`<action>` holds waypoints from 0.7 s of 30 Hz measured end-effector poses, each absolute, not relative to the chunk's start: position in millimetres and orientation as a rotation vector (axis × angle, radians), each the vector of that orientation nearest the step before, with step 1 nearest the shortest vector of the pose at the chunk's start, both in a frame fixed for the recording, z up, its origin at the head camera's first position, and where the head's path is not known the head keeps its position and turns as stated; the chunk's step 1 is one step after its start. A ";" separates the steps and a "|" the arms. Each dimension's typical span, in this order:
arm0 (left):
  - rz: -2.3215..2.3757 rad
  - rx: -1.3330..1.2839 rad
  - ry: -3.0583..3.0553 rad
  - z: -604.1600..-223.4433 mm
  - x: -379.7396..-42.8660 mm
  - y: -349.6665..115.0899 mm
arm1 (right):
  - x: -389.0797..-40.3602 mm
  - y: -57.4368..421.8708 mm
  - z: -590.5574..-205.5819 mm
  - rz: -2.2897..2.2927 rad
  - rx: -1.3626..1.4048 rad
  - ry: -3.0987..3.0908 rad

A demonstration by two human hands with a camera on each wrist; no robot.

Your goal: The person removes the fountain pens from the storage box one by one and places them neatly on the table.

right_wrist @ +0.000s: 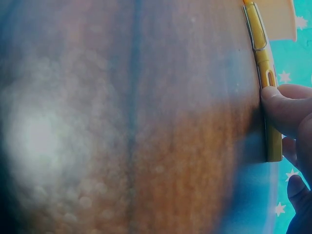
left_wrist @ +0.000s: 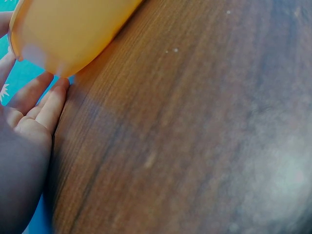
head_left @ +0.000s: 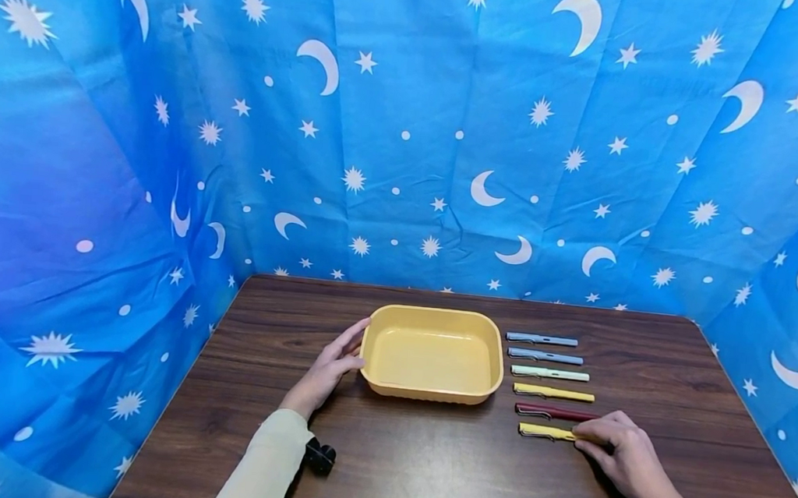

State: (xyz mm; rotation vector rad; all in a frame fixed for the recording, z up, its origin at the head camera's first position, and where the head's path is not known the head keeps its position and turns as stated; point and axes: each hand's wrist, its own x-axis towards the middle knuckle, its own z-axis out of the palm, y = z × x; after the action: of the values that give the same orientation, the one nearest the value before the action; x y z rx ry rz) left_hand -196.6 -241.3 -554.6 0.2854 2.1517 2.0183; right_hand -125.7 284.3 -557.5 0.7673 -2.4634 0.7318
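A yellow rectangular tray (head_left: 430, 391) stands on the table. My left hand (head_left: 330, 365) touches its left side, fingers mostly straight along the outer wall; in the left wrist view, fingertips (left_wrist: 59, 83) meet the underside of the tray (left_wrist: 73, 34). With thumb and fingers my right hand (head_left: 625, 454) pinches the right end of the nearest yellow pen (head_left: 542, 431), whose metal clip end points left toward the tray side. The right wrist view shows the thumb on the barrel of this pen (right_wrist: 265, 63). Just beyond it lies a dark red pen (head_left: 551, 412), partly behind the fingers.
Right of the tray, a column of pens continues away from me: another yellow pen (head_left: 556, 393), a pale green pen (head_left: 551, 373) and two grey-blue ones, the farthest pen (head_left: 543, 339) near the back. A blue star-and-moon cloth (head_left: 406, 163) hangs behind the wooden table (head_left: 424, 470).
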 end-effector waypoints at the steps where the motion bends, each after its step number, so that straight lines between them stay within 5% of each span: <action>1: 2.019 0.284 2.152 -554.9 -196.7 -241.1 | -125.7 284.5 -557.8 0.731 0.769 -2.461; 21: 2.024 0.316 2.149 -555.6 -198.0 -241.3 | -125.2 285.5 -538.9 0.741 0.570 -2.533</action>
State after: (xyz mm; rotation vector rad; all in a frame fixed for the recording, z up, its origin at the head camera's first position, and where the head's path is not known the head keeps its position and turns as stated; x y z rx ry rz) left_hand -198.0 -241.3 -555.6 0.3163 2.1491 2.0238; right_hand -125.2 285.5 -538.9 0.5696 -2.5330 0.7412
